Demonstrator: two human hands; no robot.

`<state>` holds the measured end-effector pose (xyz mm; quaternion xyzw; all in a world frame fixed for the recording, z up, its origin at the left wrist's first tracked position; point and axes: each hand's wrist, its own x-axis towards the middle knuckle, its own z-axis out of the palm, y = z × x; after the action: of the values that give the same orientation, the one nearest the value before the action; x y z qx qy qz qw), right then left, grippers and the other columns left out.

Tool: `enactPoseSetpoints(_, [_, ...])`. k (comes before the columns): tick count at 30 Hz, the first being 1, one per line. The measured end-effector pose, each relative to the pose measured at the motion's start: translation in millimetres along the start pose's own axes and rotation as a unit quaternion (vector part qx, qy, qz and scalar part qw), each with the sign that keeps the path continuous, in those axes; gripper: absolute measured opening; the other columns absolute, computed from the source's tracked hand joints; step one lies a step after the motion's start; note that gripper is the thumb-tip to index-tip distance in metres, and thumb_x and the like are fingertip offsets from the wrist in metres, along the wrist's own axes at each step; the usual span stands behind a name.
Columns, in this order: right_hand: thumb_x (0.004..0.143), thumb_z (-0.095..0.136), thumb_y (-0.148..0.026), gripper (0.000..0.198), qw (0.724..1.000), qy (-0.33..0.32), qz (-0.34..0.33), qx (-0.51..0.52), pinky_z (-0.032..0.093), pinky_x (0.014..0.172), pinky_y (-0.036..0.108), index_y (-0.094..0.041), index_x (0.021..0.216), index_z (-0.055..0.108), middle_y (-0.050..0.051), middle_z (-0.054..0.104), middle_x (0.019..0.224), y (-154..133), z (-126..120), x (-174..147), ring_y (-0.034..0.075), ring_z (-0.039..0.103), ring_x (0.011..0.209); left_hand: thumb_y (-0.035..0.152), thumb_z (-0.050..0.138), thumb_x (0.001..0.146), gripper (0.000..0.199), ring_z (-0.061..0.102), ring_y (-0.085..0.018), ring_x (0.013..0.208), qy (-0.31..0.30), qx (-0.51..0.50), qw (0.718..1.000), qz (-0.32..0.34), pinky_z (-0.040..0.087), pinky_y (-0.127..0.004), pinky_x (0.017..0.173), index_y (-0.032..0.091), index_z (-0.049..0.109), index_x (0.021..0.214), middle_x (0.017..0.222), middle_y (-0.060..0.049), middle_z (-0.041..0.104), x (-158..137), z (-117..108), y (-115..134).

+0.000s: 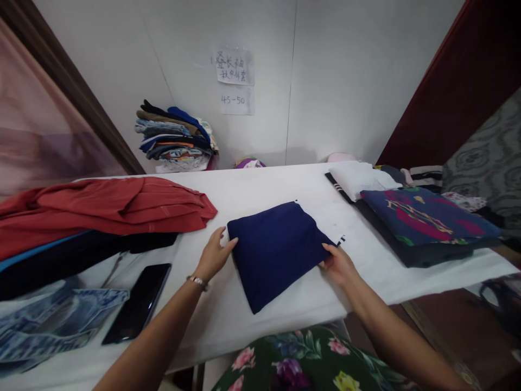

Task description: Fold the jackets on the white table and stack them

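- Far left: pink curtain [44, 103], hanging beside the table.
- Jeans [87, 312], blue denim, rumpled, at near left of the white table [215, 334].
- Black cloth [61, 260] behind the jeans, with a bright blue strip along it.
- Red garment [118, 206] lying lengthwise over the black cloth, light stitching visible.
- Phone [138, 304], dark screen up, lying just right of the jeans.
- Clothes pile [177, 136] at the far edge by the wall, mixed colours, stacked several layers high.
- Left hand [214, 254]: thumb and fingers spread, thumb on the left edge of the navy garment, not pinching. Bracelet [198, 282] on that wrist.
- Paper notes [235, 73], two, handwritten, on the wall; lower one reads 45-50.
- Navy garment [277, 250]: folded into a flat panel, mid-table between both hands. Right corner sticks out to a point, black-and-white bit at its tip.
- Right hand [337, 266]: pinching that right corner, thumb on top, fingers partly hidden under it.
- Right stack: patterned garment [427, 217], blue with magenta, on top of a dark garment [391, 239]. White cloth [362, 179] just behind it.
- Far right: dark red panel [443, 81], slanting up out of view.
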<state>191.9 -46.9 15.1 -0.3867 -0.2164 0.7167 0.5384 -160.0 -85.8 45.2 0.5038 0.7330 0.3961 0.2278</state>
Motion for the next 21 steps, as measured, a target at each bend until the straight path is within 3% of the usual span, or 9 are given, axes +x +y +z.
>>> enactPoseSetpoints(4, [0.066, 0.076, -0.015, 0.043, 0.997, 0.033, -0.04, -0.06, 0.052, 0.047, 0.027, -0.03, 0.105, 0.066, -0.005, 0.076, 0.087, -5.1, 1.1, 11.5, 0.018, 0.068, 0.068, 0.046, 0.074, 0.072, 0.058, 0.051, -0.031, 0.131, -0.017, -0.027, 0.999, -0.005, 0.037, -0.037, 0.11, 0.016, 0.062, 0.12, 0.136, -0.016, 0.059, 43.3, 9.3, 8.2])
enactPoseSetpoints(7, [0.064, 0.072, -0.013, 0.044, 0.991, 0.067, -0.076, -0.092, 0.051, 0.048, 0.027, -0.029, 0.105, 0.068, -0.004, 0.076, 0.082, -28.4, -0.8, 30.5, 0.018, 0.067, 0.065, 0.044, 0.078, 0.067, 0.05, 0.061, -0.029, 0.114, -0.04, -0.05, 0.997, -0.036, 0.044, -0.035, 0.099, 0.016, 0.068, 0.108, 0.108, -0.012, 0.071, 51.1, 16.6, 15.6])
enactPoseSetpoints(10, [0.064, 0.066, -0.008, 0.051, 0.981, 0.078, -0.126, -0.125, 0.054, 0.058, 0.027, -0.026, 0.111, 0.068, -0.003, 0.076, 0.083, -70.1, -3.6, 62.6, 0.017, 0.067, 0.067, 0.042, 0.076, 0.067, 0.039, 0.064, -0.021, 0.077, -0.121, -0.1, 0.986, -0.056, 0.048, -0.03, 0.072, 0.017, 0.07, 0.096, 0.068, -0.001, 0.065, 35.2, 30.8, 23.7])
enactPoseSetpoints(12, [0.066, 0.065, -0.007, 0.059, 0.973, 0.09, -0.147, -0.151, 0.054, 0.06, 0.027, -0.025, 0.121, 0.064, -0.002, 0.075, 0.083, -98.5, -6.3, 87.2, 0.015, 0.066, 0.064, 0.04, 0.074, 0.067, 0.034, 0.057, -0.016, 0.061, -0.192, -0.134, 0.971, -0.05, 0.043, -0.027, 0.062, 0.018, 0.07, 0.093, 0.058, 0.004, 0.058, 17.2, 45.7, 30.2])
enactPoseSetpoints(14, [0.071, 0.065, -0.009, 0.06, 0.966, 0.143, -0.13, -0.172, 0.053, 0.06, 0.028, -0.022, 0.129, 0.06, -0.001, 0.074, 0.081, -117.8, -10.8, 107.6, 0.015, 0.064, 0.063, 0.039, 0.073, 0.067, 0.031, 0.053, -0.013, 0.057, -0.246, -0.155, 0.956, -0.04, 0.042, -0.026, 0.06, 0.018, 0.069, 0.09, 0.056, 0.005, 0.057, 0.3, 61.8, 37.7])
enactPoseSetpoints(17, [0.077, 0.068, -0.015, 0.054, 0.955, 0.21, -0.092, -0.186, 0.053, 0.064, 0.031, -0.018, 0.13, 0.058, 0.003, 0.074, 0.085, -122.1, -23.2, 118.2, 0.016, 0.066, 0.068, 0.038, 0.073, 0.067, 0.028, 0.054, -0.014, 0.059, -0.264, -0.167, 0.948, -0.052, 0.042, -0.027, 0.062, 0.019, 0.068, 0.086, 0.058, 0.005, 0.058, -14.3, 78.4, 49.3])
enactPoseSetpoints(21, [0.075, 0.076, -0.024, 0.045, 0.957, 0.198, -0.116, -0.179, 0.054, 0.07, 0.028, -0.021, 0.119, 0.065, 0.005, 0.075, 0.095, -97.1, -53.1, 82.2, 0.017, 0.069, 0.081, 0.041, 0.073, 0.067, 0.036, 0.052, -0.013, 0.061, -0.238, -0.185, 0.951, -0.073, 0.04, -0.027, 0.06, 0.019, 0.066, 0.094, 0.063, 0.005, 0.057, -19.5, 80.9, 59.1])
